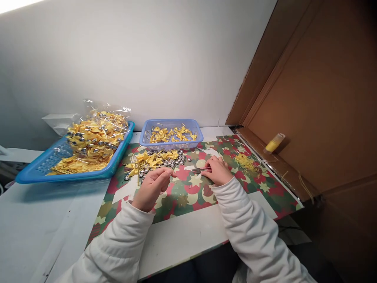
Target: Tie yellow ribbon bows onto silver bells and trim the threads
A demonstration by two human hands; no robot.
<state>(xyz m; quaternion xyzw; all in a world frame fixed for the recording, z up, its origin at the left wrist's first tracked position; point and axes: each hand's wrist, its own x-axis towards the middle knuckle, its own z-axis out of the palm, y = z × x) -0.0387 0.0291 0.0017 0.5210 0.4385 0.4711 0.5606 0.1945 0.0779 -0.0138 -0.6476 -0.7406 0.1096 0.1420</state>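
My left hand (pixel 153 186) is closed in a pinch over the patterned sheet, thumb against forefinger; whatever is between the fingertips is too small to name. My right hand (pixel 217 170) lies low on the sheet, its fingers closed around a small pointed tool with reddish handles (pixel 198 170), perhaps scissors. The tool's dark tip points left toward my left hand. Just beyond my left hand are a pile of yellow ribbon bows (pixel 151 159) and loose silver bells (pixel 173 159). To the right of my right hand is a tangle of yellow cord (pixel 247 162).
A lilac-blue basket (pixel 171 146) with yellow bows stands against the wall. At left, a larger blue basket (pixel 118 161) holds a clear bag of bows with bells (pixel 97 135). A yellow spool (pixel 273 144) sits on the brown ledge at right. The patterned sheet (pixel 176 206) covers the table.
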